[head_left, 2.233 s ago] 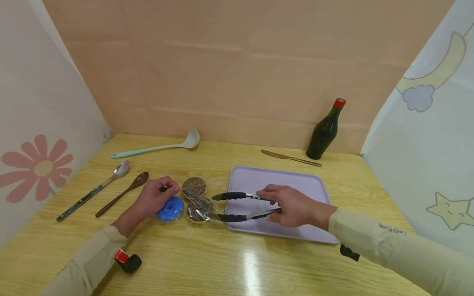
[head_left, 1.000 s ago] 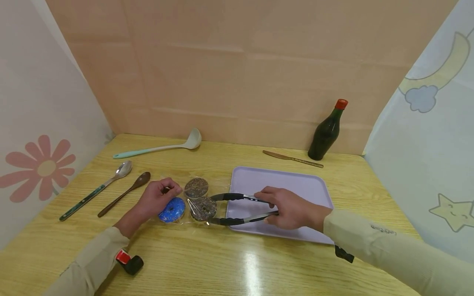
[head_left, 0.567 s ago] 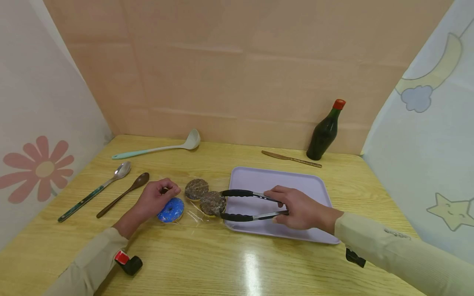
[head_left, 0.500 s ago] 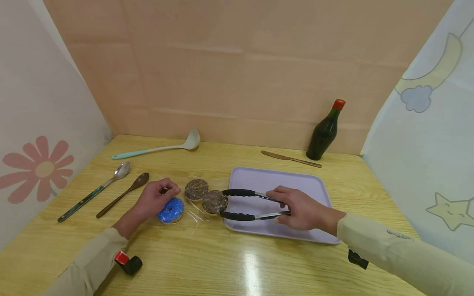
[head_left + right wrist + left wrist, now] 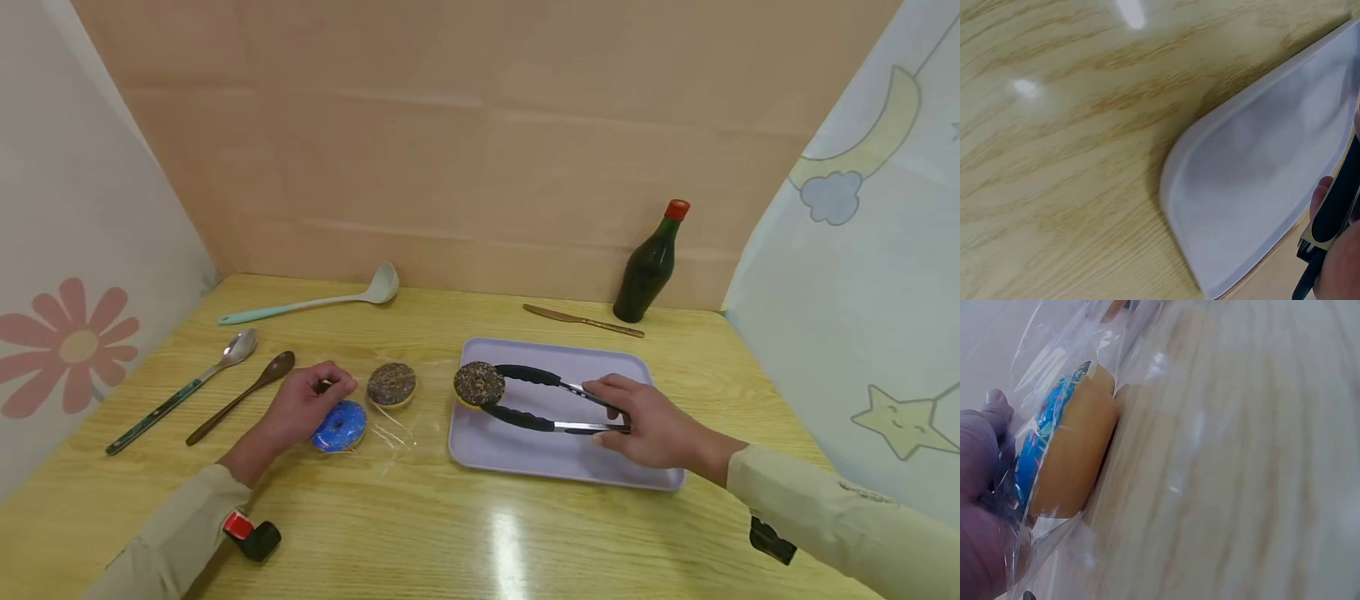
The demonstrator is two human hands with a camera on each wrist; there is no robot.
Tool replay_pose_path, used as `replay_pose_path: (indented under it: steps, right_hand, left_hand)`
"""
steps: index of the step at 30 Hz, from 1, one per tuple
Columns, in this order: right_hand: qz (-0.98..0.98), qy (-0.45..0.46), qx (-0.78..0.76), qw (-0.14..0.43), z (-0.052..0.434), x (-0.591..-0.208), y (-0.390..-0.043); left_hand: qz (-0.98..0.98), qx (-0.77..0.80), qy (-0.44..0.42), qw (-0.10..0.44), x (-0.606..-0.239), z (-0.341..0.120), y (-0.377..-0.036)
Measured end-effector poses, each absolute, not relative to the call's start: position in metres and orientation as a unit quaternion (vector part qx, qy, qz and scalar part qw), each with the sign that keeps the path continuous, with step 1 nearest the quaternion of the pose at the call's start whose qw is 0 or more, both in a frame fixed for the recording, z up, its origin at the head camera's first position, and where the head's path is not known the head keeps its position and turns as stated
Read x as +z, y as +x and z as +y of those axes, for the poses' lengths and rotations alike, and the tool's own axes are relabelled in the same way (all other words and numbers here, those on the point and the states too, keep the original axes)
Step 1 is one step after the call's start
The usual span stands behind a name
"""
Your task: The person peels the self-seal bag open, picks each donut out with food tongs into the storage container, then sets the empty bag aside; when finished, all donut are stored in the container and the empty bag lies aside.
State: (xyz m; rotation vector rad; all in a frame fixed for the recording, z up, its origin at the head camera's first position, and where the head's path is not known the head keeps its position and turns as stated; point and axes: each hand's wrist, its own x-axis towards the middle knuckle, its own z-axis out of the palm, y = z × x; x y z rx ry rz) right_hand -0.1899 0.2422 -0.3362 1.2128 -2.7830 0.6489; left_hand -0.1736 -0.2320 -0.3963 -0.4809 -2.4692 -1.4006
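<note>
Although the wooden table (image 5: 390, 533) carries other utensils too, the work I am following from my end gathers around the lavender tray (image 5: 525, 454). Just left of that lies the clear plastic wrapper (image 5: 401, 433); its near edge fades out by the tray's left rim, so I cannot tell whether the two touch. The soup ladle (image 5: 315, 302) and the red-capped bottle (image 5: 647, 271) sit toward the back, well apart from both hands.

I see the right hand (image 5: 652, 421) gripping the black-handled tongs (image 5: 527, 372), fingers wrapped on their arms. The left hand (image 5: 303, 404) has its fingers curled, pinching the wrapper's left end, as far as my left wrist view lets me judge.

Smallest are the three doughnuts, which tell me how far things stand. One sprinkled chocolate doughnut (image 5: 478, 384) is between the tong tips, over the tray's left rim, and looks free of the plastic; whether it touches the tray I cannot tell. The second chocolate doughnut (image 5: 392, 385) and the blue-iced doughnut (image 5: 339, 427) are still in the wrapper, the blue one right beside the left hand. I would call it one out, two left inside.
</note>
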Motion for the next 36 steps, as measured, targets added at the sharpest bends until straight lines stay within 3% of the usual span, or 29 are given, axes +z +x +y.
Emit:
replay_pose_path:
  steps: [16, 26, 36]
  right_hand:
    - [-0.918, 0.356, 0.172, 0.035, 0.263, -0.35, -0.205]
    - [-0.92, 0.352, 0.167, 0.043, 0.262, -0.355, -0.208]
    - [-0.921, 0.335, 0.193, 0.04, 0.262, -0.358, -0.208]
  left_hand:
    - [-0.845, -0.489, -0.167, 0.14, -0.397, -0.229, -0.171]
    - [-0.85, -0.479, -0.165, 0.14, -0.366, -0.214, -0.155]
    - [-0.849, -0.481, -0.166, 0.139, -0.364, -0.213, -0.154]
